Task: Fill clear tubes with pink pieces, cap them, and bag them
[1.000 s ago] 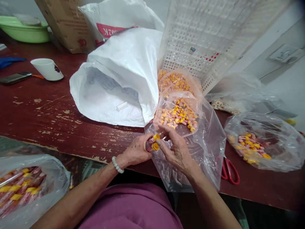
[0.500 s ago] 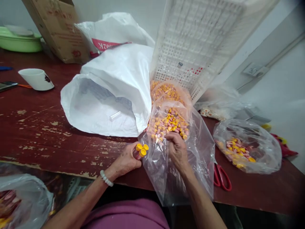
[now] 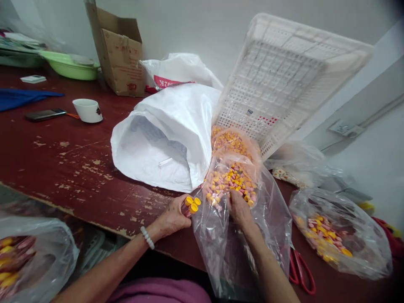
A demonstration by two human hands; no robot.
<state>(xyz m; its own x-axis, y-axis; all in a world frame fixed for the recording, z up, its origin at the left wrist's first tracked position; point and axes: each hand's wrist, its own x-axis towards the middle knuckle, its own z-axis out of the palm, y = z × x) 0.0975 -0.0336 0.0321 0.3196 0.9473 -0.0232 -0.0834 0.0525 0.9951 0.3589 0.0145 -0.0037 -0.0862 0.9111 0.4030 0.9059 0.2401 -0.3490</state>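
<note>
My left hand [image 3: 172, 215] is closed around three small tubes with yellow caps [image 3: 191, 205], held upright at the table's front edge. My right hand [image 3: 240, 208] reaches into the mouth of a clear plastic bag [image 3: 268, 223]. Its fingertips are among small yellow-and-pink pieces [image 3: 232, 181] and hidden from me, so their grip does not show. Left of that bag, a white sack [image 3: 186, 109] lies with its mouth towards me. One clear tube [image 3: 165, 162] rests inside it.
A white plastic crate [image 3: 280, 80] leans behind the bags. Red-handled scissors [image 3: 301, 271] and another clear bag of pieces [image 3: 344, 235] lie to the right. Leftwards are a white cup [image 3: 87, 111], a phone [image 3: 46, 114], a cardboard box [image 3: 123, 63] and a green basin [image 3: 69, 67].
The view has swung left and up. My right hand has gone deeper among the pieces, its fingers now out of sight. My left hand still holds the capped tubes.
</note>
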